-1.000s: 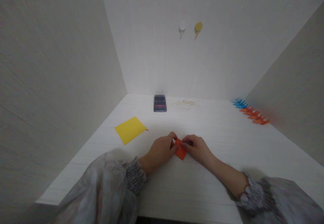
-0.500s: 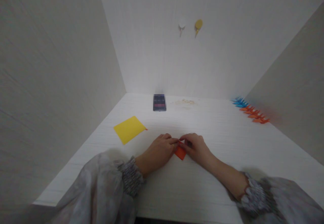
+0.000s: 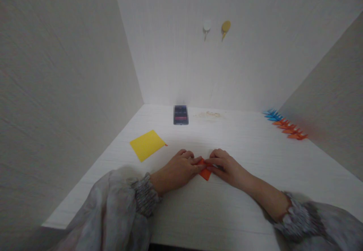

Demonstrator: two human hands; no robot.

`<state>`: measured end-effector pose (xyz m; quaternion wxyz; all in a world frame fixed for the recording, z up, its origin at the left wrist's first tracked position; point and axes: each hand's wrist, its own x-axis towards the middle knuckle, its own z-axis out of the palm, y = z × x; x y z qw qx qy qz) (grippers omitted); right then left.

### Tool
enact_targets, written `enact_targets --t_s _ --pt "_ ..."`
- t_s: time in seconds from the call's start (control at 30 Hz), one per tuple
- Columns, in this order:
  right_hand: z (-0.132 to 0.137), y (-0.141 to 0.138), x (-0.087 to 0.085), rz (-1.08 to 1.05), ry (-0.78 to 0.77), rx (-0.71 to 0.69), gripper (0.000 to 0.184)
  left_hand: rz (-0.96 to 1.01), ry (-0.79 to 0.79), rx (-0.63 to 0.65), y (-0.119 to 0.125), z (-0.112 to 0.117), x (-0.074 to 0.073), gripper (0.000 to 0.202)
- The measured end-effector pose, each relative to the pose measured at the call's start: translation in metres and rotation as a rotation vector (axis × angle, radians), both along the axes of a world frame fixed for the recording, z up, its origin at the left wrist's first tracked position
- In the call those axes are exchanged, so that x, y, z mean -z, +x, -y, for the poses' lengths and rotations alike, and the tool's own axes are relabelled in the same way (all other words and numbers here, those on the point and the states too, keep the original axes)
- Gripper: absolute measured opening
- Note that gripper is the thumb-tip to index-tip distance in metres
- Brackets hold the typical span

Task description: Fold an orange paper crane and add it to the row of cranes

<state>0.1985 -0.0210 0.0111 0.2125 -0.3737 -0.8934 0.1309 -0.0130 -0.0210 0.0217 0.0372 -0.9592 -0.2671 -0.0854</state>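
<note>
A small piece of folded orange-red origami paper (image 3: 206,174) lies on the white table between my hands, with one corner pointing toward me. My left hand (image 3: 181,171) comes in from the left, and its fingertips press on the paper's upper left part. From the other side, my right hand (image 3: 227,167) has its thumb and fingers closed at the paper's right edge. Fingers of both hands cover much of the top of the paper, so its exact folds cannot be made out.
A yellow paper sheet (image 3: 148,145) lies to the left, with a tiny orange scrap (image 3: 166,145) at its corner. A blurred dark phone-like object (image 3: 180,115) rests near the back wall. Blue folded papers (image 3: 272,115) and orange folded papers (image 3: 289,129) line the right wall. Two hooks hang above.
My right hand's fingers have shifted and spread a little along the paper's right side. My left fingertips now reach further over the paper. The whole view has moved slightly.
</note>
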Motion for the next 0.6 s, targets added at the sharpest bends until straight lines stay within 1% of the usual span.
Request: enact_targets --t_s 0.2,0.33,0.47,0.6 --pt "-0.0005 0.0018 -0.0002 -0.021 -0.031 -0.030 0.024 -0.024 0.008 0.049 -0.0036 -0.0002 -0.0028 0.032" --pt "-0.0001 0.0030 0.0002 0.027 -0.005 -0.053 0.023 -0.035 -0.010 0.063 -0.0063 -0.0024 -0.0016 0.032" --pt "0.0009 0.0049 0.0012 0.086 0.059 -0.069 0.024 -0.059 -0.025 0.060 -0.0096 -0.0040 0.0005 0.034" --pt "0.0024 0.0053 0.0005 0.132 0.097 -0.077 0.024 -0.079 -0.040 0.075 -0.0101 -0.0023 -0.0003 0.041"
